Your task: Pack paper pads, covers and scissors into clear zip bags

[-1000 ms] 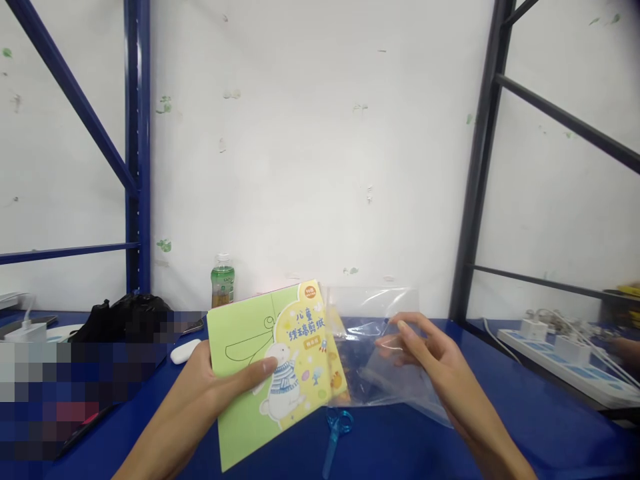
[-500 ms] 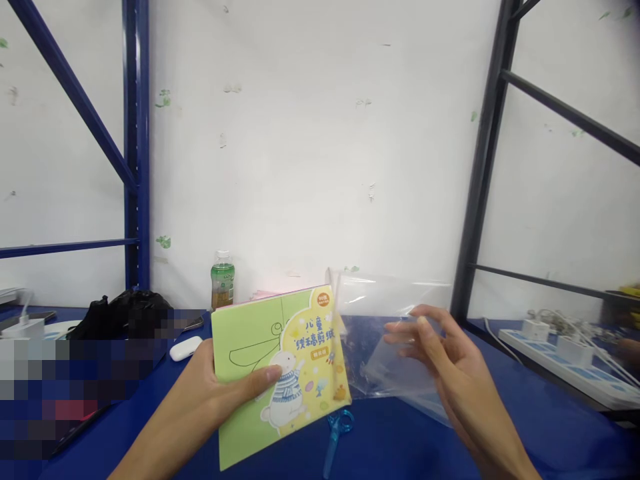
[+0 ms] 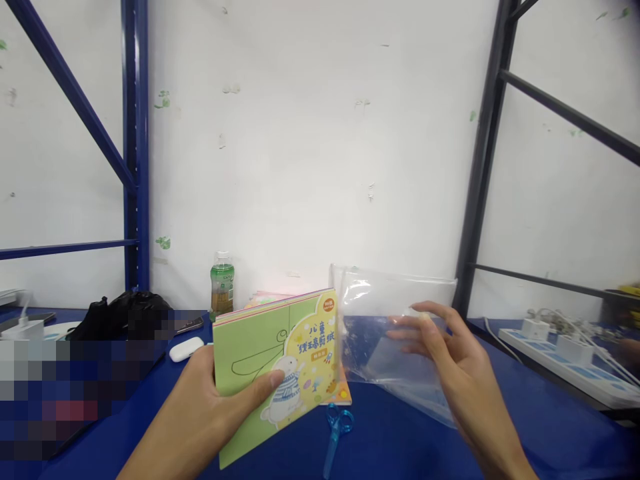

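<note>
Green and yellow card covers the pad (image 3: 277,373) at lower centre, pinched at its left edge by the left hand (image 3: 210,407), thumb on the cover. It looks light, thin and bendy, best held along that edge with fingers behind. Lower right of centre, the right hand (image 3: 450,360) has its grip on the clear bag (image 3: 395,333), fingers spread behind the film; the bag looks limp, slick and crinkly, best taken at the mouth. One pad, one bag, one pair of blue scissors (image 3: 336,430) on the table (image 3: 525,427), one bottle (image 3: 222,283) behind.
</note>
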Demonstrator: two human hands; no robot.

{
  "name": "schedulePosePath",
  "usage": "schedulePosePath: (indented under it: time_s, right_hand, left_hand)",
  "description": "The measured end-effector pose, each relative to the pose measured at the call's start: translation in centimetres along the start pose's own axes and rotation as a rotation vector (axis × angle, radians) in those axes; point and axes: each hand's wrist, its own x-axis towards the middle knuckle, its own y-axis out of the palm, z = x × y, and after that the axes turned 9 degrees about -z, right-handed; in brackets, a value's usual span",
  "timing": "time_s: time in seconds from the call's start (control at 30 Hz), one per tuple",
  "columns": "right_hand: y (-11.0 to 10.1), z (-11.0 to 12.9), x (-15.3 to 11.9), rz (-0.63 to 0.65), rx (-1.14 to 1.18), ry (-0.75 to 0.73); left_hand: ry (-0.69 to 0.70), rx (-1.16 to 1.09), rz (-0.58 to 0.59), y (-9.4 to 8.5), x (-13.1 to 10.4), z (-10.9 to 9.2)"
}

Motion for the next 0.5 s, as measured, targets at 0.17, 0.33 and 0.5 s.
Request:
schedulePosePath:
  time_s: [0.17,0.33,0.5]
  right_hand:
    - [0.04,-0.18,0.1,-0.006,-0.015,-0.005]
    - [0.16,-0.59,0.15,-0.004,0.003,-0.008]
    - [0.26,-0.76,0.2,-0.045,-0.009,-0.028]
  left_hand:
    - [0.02,0.084,0.037,-0.34,0.35,0.24]
    - [0.063,0.116,0.029,-0.39,0.45,0.31]
    - [0.052,0.119,-0.005,-0.25,0.03,0.18]
